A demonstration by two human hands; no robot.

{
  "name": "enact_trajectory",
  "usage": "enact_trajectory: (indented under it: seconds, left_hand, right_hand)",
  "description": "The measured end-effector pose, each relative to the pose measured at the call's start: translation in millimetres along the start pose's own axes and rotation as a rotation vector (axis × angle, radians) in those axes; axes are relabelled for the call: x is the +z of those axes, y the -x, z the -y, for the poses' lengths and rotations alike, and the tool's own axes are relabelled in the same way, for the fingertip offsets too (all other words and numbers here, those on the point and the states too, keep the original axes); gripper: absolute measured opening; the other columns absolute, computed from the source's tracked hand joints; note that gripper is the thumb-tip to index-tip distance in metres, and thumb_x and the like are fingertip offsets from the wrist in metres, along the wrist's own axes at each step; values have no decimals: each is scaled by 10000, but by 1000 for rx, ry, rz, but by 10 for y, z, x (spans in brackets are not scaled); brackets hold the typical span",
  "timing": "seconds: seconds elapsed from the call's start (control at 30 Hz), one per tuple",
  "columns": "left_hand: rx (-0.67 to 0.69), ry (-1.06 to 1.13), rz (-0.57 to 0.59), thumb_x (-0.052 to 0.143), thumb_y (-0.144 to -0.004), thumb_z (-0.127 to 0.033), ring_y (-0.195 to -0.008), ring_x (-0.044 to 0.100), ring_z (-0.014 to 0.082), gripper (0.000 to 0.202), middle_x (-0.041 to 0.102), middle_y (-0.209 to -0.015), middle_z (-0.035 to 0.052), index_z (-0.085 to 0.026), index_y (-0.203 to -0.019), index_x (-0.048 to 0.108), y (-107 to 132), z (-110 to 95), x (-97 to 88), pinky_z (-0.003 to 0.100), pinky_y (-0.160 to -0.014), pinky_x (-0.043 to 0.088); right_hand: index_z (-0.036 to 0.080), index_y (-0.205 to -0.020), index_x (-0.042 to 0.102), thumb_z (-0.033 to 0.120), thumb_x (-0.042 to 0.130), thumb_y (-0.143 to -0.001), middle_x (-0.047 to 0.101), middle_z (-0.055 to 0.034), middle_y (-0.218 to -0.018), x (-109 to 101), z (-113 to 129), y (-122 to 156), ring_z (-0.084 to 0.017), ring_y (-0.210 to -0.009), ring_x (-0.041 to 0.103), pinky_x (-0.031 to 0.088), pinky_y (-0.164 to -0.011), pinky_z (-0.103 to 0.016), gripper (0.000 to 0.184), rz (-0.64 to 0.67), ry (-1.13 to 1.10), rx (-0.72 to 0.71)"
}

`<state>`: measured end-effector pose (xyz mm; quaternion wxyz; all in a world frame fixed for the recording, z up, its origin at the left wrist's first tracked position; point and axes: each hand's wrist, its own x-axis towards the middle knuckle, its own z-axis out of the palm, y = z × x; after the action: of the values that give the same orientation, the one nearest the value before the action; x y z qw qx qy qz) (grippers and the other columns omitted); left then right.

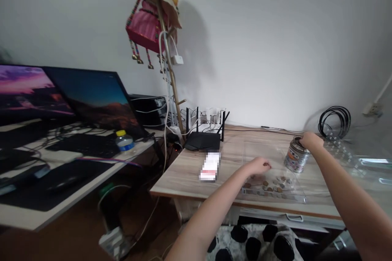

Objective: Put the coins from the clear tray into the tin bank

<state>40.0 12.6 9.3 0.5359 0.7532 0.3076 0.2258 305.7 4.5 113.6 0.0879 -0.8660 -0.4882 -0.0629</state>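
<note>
My left hand (257,166) hovers over a clear plastic tray (301,191), its fingertips pinched on a small dark brown piece that looks like a coin. Several loose coins (269,189), brown and silvery, lie in the tray beneath and to the right of that hand. Upright at the tray's back right is a printed metal tin can (295,157). My right hand (311,142) is closed at the can's top rim. Its fingertips are partly hidden behind the rim, so whether they also hold something inside cannot be seen.
Behind the tray's left side are a black router (202,141) and a blurred-out phone-like rectangle (210,166). Coiled black cable (334,121) and clear plastic containers (364,163) stand at the right. Farther left, another desk carries monitors (94,98) and a yellow-capped bottle (124,142).
</note>
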Motion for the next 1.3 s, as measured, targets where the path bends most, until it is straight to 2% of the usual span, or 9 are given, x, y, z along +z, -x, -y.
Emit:
enact_trajectory:
  seconds: [0.1,0.17,0.23,0.33,0.47,0.8,1.03,1.2,1.3]
  left_hand:
    - [102,-406,18,524,-650,-252,-702,546,156,158,622,-739,26,-185,-734,640,173,42,47,260,-710,396]
    - [110,-562,40,566,-616,-265,-643,546,154,149,616,-688,22,-192,-723,638,256,76,108,253,-656,411]
    - [127,-639,78,624,-554,-260,-600,539,153,188,606,-662,17,-199,-732,630,291,89,185,251,-608,418]
    - [125,-688,132,650,-497,-188,-564,530,164,236,584,-628,19,-197,-730,616,275,59,291,279,-579,425]
    - [77,-651,195,594,-465,-38,-585,534,198,184,510,-488,5,-194,-562,583,241,1,344,347,-642,424]
    - [3,-650,187,564,-478,-27,-576,543,206,162,482,-443,-1,-188,-489,557,301,2,302,387,-685,416]
    - [-84,-671,398,586,-488,-83,-498,504,131,136,537,-485,-23,-193,-566,607,300,-94,190,288,-594,435]
    - [-248,-562,441,604,-463,-60,-437,482,125,136,513,-437,-28,-177,-532,607,285,-141,190,313,-551,432]
    - [-251,-526,419,587,-482,-35,-425,470,110,145,512,-442,-29,-165,-542,605,296,-149,189,302,-536,431]
  right_hand:
    - [58,-951,579,285,386,-753,542,-229,-954,-60,-1,161,-268,-881,517,359,-660,-338,358,-9,0,-106]
    - [93,-982,567,314,327,-781,535,-211,-983,3,11,378,-256,-887,510,352,-664,-335,383,-9,-7,-241]
    - [153,-914,598,342,387,-751,575,-140,-920,172,40,666,-209,-831,529,354,-655,-290,327,66,-29,-390]
    - [202,-786,630,305,592,-582,610,-37,-755,521,105,1113,-144,-708,542,356,-619,-214,231,242,-72,-577]
    - [201,-830,615,314,606,-557,609,-35,-785,829,176,1434,-156,-728,534,352,-624,-226,296,324,-131,-687]
    - [158,-673,633,215,572,-525,619,-10,-653,980,251,1360,-99,-560,507,335,-491,-175,171,554,-257,-754]
    - [168,-699,653,255,573,-502,614,14,-624,982,314,1353,-91,-534,494,333,-469,-170,230,671,-309,-766]
    - [164,-662,649,288,593,-480,602,11,-569,963,360,1327,-92,-495,491,337,-454,-176,228,726,-309,-764]
    - [162,-689,644,284,585,-494,603,2,-583,944,370,1335,-99,-509,501,339,-461,-178,237,706,-321,-765]
